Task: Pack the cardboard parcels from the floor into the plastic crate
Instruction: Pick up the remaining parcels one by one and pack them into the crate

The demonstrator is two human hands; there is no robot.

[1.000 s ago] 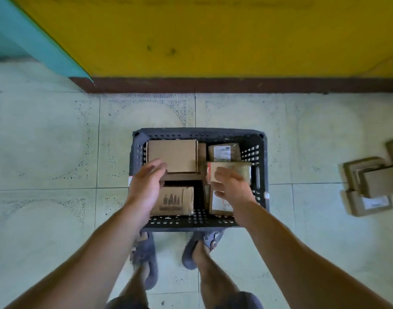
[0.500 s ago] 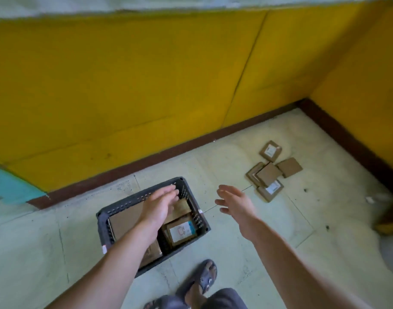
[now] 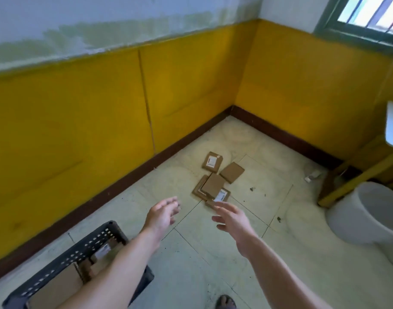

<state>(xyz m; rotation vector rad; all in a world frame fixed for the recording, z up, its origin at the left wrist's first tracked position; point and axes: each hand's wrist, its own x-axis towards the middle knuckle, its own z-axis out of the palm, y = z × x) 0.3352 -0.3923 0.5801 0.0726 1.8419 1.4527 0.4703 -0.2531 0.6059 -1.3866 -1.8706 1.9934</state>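
Flat brown cardboard parcels [image 3: 215,185] lie clustered on the floor, apart from the part-filled black plastic crate [image 3: 57,267].

Dark plastic crate [image 3: 79,253], lower left: packed parcels [image 3: 57,286] inside, partly hidden by the left forearm. Loose parcels [image 3: 213,186]: on the tiled floor [image 3: 269,253] near the yellow-walled corner, some overlapping. Left hand [image 3: 162,214], right hand [image 3: 233,219]: fingers relaxed, holding nothing. White bucket [image 3: 367,215]: right edge.
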